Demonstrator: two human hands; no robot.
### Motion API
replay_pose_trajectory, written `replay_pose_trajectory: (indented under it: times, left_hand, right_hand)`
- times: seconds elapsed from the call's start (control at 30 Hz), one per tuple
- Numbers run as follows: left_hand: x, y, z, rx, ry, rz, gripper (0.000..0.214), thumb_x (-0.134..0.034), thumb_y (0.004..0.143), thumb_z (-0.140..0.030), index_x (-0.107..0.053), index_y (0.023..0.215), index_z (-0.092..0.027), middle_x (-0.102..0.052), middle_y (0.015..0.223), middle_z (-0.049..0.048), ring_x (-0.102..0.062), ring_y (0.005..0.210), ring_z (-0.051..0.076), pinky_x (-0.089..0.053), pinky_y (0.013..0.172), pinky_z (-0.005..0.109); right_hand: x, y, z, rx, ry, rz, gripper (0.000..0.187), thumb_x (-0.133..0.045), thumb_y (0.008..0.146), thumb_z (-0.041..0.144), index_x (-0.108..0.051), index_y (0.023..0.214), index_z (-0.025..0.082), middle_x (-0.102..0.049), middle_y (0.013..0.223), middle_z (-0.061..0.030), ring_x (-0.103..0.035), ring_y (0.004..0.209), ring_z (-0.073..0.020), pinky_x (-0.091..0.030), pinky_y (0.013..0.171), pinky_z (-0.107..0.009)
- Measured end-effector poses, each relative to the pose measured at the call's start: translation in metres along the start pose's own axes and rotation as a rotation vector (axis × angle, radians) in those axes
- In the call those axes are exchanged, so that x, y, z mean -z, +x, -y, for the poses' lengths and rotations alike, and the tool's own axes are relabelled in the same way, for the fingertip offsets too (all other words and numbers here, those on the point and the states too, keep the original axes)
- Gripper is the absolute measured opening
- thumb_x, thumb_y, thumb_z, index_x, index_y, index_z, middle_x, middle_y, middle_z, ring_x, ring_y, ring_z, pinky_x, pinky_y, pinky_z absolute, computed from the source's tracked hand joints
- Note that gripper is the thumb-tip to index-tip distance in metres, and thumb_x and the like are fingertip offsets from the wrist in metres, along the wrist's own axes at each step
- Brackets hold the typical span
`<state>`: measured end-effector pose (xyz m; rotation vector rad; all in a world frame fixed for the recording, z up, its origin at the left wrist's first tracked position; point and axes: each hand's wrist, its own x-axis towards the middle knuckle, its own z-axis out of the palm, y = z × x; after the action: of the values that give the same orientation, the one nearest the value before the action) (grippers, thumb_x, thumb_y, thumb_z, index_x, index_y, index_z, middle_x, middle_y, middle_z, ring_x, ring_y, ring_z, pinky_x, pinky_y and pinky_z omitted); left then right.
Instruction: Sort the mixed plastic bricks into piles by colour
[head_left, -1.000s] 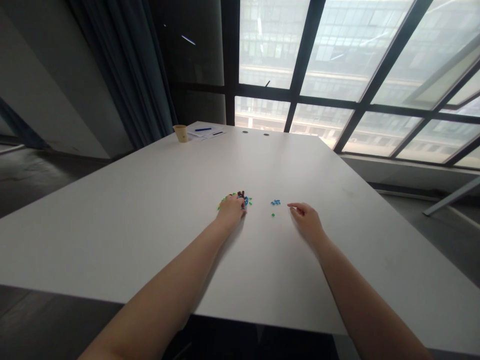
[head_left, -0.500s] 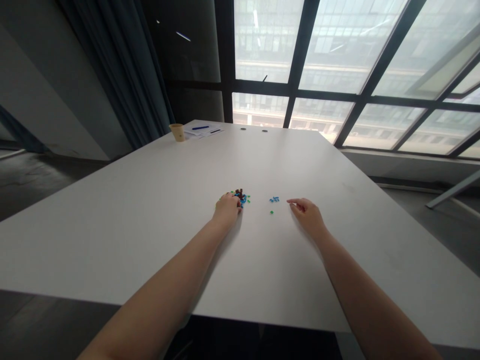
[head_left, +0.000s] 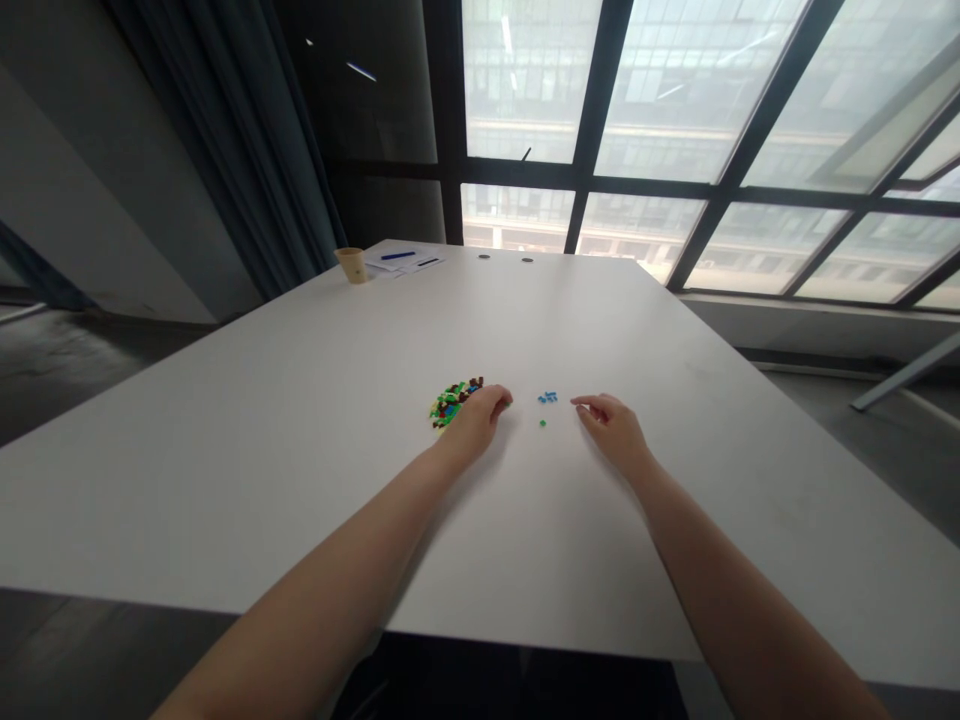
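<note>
A heap of tiny green, blue and brown pieces lies mid-table on the white table. My left hand rests just right of the heap, fingers curled together at their tips; whether a piece sits between them I cannot make out. A small group of blue pieces lies further right, with a lone green piece just below it. My right hand lies on the table right of these, fingers loosely bent with the forefinger stretched towards the blue group, holding nothing I can see.
At the far left corner stand a tan paper cup and papers with a blue pen. Large windows rise behind the table, a dark curtain hangs at the left. The table's near edge runs under my forearms.
My left hand has slid right off the heap, uncovering the green, blue and brown pieces it hid. My right hand has barely moved.
</note>
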<state>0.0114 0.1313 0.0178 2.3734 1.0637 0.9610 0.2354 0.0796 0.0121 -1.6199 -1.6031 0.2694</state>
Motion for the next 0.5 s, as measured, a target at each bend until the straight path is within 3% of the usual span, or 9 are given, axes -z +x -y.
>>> replay_pose_trajectory:
  times: [0.13,0.33,0.5]
  left_hand:
    - [0.001,-0.005,-0.017,-0.107,-0.159,-0.003,0.019,-0.040,0.083,-0.014,-0.057,0.091,-0.018,-0.063,0.087,0.0037,-0.057,0.080,0.012,-0.046,0.075,0.025]
    - [0.001,-0.009,-0.026,0.004,-0.299,-0.031,0.022,-0.049,0.082,-0.026,-0.052,0.103,-0.021,-0.066,0.089,0.0026,-0.060,0.080,0.012,-0.047,0.074,0.025]
    - [0.001,-0.010,-0.027,0.067,-0.316,-0.034,0.026,-0.050,0.081,-0.031,-0.050,0.106,-0.022,-0.067,0.089,0.0026,-0.061,0.081,0.013,-0.048,0.073,0.027]
  right_hand:
    - [0.000,-0.002,0.008,0.025,0.004,0.023,0.024,-0.048,0.074,0.026,-0.069,0.084,0.018,-0.045,0.059,0.0015,-0.041,0.055,-0.0114,-0.034,0.058,-0.024]
    - [0.000,-0.005,0.019,0.100,0.027,0.031,0.022,-0.049,0.076,0.025,-0.068,0.083,0.019,-0.046,0.059,0.0011,-0.043,0.057,-0.0119,-0.037,0.060,-0.025]
    - [0.002,-0.010,0.030,0.249,0.073,0.007,0.021,-0.050,0.079,0.029,-0.067,0.088,0.021,-0.048,0.061,0.0003,-0.047,0.063,-0.0133,-0.040,0.066,-0.028]
